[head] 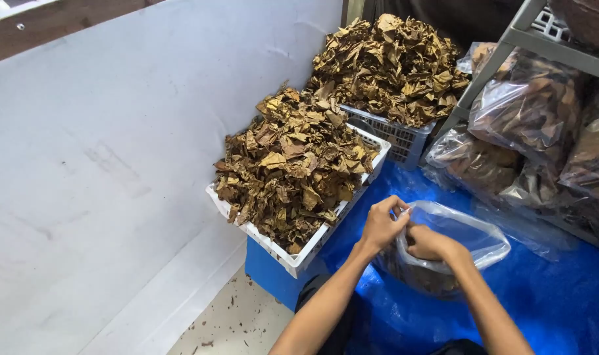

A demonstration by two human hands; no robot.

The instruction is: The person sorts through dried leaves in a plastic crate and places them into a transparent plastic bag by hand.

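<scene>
Plastic bag (pixel 474 236) mouth gets pinched wide by the left hand (pixel 381 225) while the right hand (pixel 431 244) grips inside, filling underway, more dried leaves (pixel 293 167) likely needed.

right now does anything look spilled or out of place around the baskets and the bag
Yes: dark leaf crumbs are scattered on the pale floor below the near white basket, which is heaped so that dried leaves hang over its rim. The left hand and right hand hold the clear bag open on the blue tarp.

clear bag (pixel 474 240) on tarp, filled bags (pixel 529 108) shelved
</scene>
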